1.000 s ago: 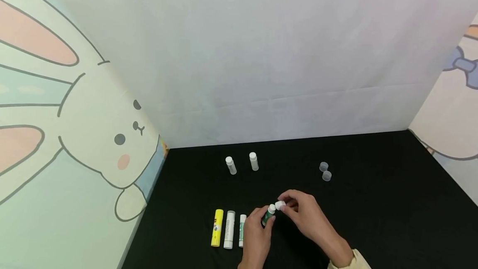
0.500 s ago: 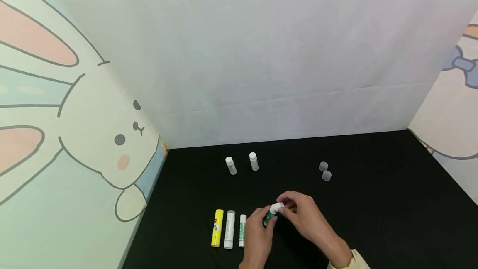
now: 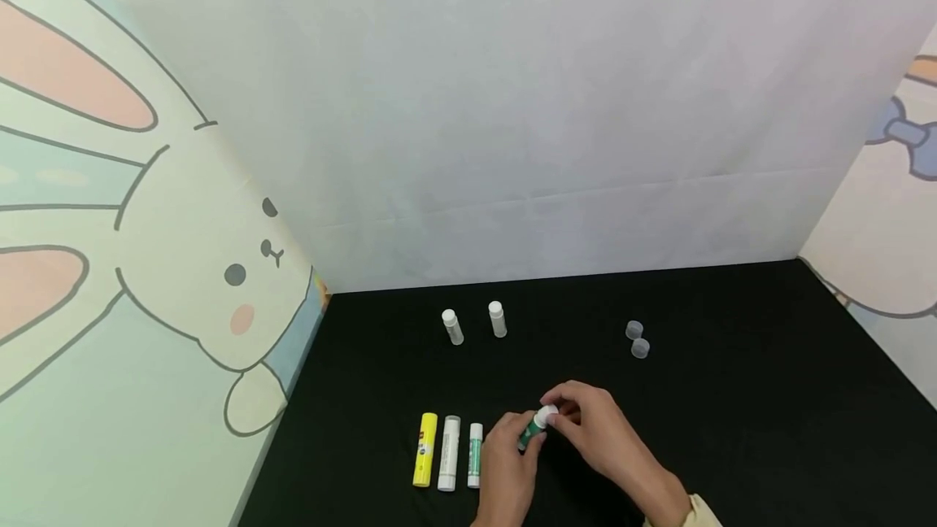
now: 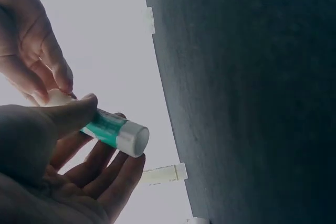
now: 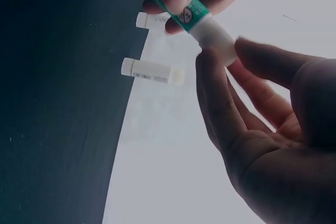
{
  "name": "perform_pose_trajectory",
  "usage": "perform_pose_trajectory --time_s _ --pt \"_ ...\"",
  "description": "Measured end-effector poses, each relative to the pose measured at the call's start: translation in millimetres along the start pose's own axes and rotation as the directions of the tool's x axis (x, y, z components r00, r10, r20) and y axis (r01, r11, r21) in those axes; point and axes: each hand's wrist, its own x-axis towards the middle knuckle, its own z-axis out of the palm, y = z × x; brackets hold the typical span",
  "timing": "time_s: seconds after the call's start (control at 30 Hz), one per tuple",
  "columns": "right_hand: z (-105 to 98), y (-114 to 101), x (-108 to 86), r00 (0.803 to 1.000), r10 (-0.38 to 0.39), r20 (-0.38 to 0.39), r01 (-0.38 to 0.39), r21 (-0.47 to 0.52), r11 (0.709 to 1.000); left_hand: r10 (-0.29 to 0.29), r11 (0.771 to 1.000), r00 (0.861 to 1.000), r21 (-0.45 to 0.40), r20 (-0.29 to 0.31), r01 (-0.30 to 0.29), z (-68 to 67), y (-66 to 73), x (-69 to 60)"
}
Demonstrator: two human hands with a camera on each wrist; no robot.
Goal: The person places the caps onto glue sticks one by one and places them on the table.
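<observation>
My left hand (image 3: 507, 462) grips a green-labelled glue stick (image 3: 529, 434), thumb on one side and fingers on the other. The stick tilts up to the right. At its upper end is a white cap (image 3: 546, 414), pinched by the thumb and fingertips of my right hand (image 3: 596, 433). In the right wrist view the cap (image 5: 216, 39) meets the end of the green label; how far it is pushed on I cannot tell. The left wrist view shows the stick's pale base (image 4: 132, 138) sticking out past my left fingers.
Left of my hands, a yellow glue stick (image 3: 424, 450), a white glue stick (image 3: 449, 454) and a smaller green-and-white one (image 3: 475, 455) lie in a row. Two white glue sticks stand behind, one (image 3: 452, 327) beside the other (image 3: 498, 320). Two clear caps (image 3: 640, 348) sit back right.
One second ago the white cap was apart from the glue stick's tip. The two have come together, and the cap now covers the tip.
</observation>
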Motion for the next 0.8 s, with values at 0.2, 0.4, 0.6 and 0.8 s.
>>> perform_pose_trajectory --time_s 0.2,0.4,0.6,0.8 --pt "-2 2 -0.5 0.998 -0.029 0.054 0.030 -0.018 0.999 0.012 1.000 0.998 -0.014 0.065 -0.011 -1.6 -1.5 -2.1" --pt "-3 3 -0.4 0.997 -0.028 0.073 0.031 -0.041 0.999 0.075 0.997 0.994 0.019 0.078 -0.077 -1.1 -3.0 -3.9" --pt "-5 4 -0.3 0.996 -0.019 0.083 0.025 -0.064 0.998 0.143 0.987 0.986 0.055 0.082 -0.148 -1.1 -3.0 -6.3" --pt "-5 3 1.8 0.993 -0.032 0.113 0.041 -0.079 0.996 0.292 0.955 0.956 0.053 0.014 -0.293 7.1 -15.3 -6.9"
